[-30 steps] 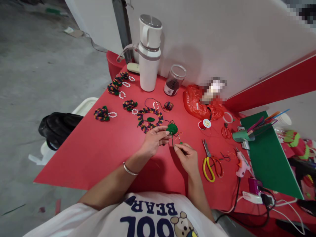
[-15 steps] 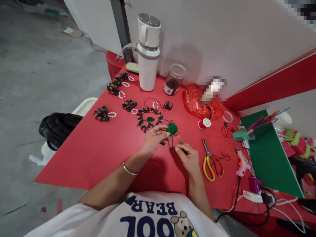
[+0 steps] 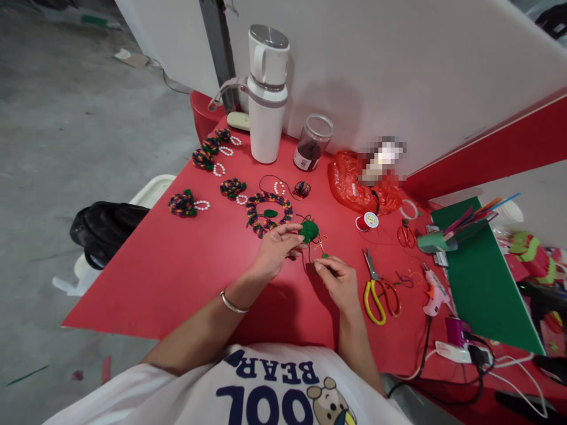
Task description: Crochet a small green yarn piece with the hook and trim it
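Observation:
My left hand (image 3: 277,251) pinches the edge of a round green yarn piece (image 3: 309,231) above the red table. Lower and to the right, the fingertips of my right hand (image 3: 337,280) are pressed together on a green yarn strand (image 3: 309,254) that hangs from that piece. A thin hook or needle (image 3: 321,244) with a green part at its lower end shows between the hands. Just beyond my left hand lies a multicoloured braided ring (image 3: 289,208) with a small green leaf shape (image 3: 270,213) inside it.
Yarn flowers with bead loops (image 3: 181,203) lie at left. A white bottle (image 3: 266,127), clear jar (image 3: 313,141) and red bag (image 3: 348,183) stand behind. At right are yellow-and-red scissors (image 3: 374,295), a thread spool (image 3: 367,221), a pink glue gun (image 3: 436,292) and cables.

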Motion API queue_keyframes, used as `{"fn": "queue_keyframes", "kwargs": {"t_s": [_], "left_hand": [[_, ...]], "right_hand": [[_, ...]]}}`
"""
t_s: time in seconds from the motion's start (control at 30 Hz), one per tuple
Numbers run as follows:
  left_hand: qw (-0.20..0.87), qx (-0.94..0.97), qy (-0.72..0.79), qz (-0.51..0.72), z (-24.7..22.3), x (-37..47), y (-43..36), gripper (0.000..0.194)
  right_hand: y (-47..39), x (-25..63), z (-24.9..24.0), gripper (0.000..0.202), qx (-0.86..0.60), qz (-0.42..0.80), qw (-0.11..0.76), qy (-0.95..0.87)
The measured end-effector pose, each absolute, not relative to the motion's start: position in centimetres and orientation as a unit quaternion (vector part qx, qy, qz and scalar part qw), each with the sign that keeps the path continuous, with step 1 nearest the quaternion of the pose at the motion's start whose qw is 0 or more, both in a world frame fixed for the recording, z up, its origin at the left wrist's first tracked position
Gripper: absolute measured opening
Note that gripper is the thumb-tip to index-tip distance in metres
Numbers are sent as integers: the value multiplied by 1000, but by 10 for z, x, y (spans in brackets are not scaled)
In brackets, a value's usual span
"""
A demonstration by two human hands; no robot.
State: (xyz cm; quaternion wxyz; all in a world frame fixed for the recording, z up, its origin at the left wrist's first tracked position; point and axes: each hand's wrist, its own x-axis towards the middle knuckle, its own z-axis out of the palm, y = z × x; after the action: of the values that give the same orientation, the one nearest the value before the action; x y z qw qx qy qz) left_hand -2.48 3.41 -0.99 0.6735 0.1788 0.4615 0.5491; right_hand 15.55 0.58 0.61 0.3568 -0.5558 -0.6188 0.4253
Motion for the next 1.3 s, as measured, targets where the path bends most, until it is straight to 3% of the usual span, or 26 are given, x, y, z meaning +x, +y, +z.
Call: {"fn": "queue_keyframes", "kwargs": {"t_s": [0.6,1.03,1.3], "left_hand": [[656,252,459,544,-8,-26,31,41],[655,235,472,542,-7,-22,31,60],[657,235,471,540,-11,-25,33,53]], "right_hand": [[6,159,5,16,-543,429,346,-634],[7,156,3,17,-532,425,350,-643],[7,158,1,17,-536,419,352,-643]]}}
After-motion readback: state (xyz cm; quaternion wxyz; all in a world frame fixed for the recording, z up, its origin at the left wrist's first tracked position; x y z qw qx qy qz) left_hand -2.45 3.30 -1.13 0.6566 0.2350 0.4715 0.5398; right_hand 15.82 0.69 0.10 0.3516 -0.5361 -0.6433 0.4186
